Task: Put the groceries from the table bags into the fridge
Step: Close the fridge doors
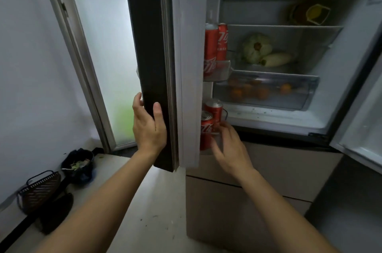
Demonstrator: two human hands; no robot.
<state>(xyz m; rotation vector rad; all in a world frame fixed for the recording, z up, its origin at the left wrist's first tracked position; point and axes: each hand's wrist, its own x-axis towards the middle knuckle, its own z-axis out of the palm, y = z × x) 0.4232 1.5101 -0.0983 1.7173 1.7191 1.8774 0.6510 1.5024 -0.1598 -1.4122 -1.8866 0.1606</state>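
Both forearms reach out: my left hand (148, 126) grips the fridge door (157, 66) edge, fingers wrapped around it. My right hand (229, 147), nearer, is blurred, fingers spread loose just right of two upright red cans (208, 124) in the lower door rack.

Red cans (215, 46) with white lettering stand in the black-edged door (154, 66); orange fruit (262, 92) fills the clear drawer (310, 87). A pale green squash (256, 47) sits above.
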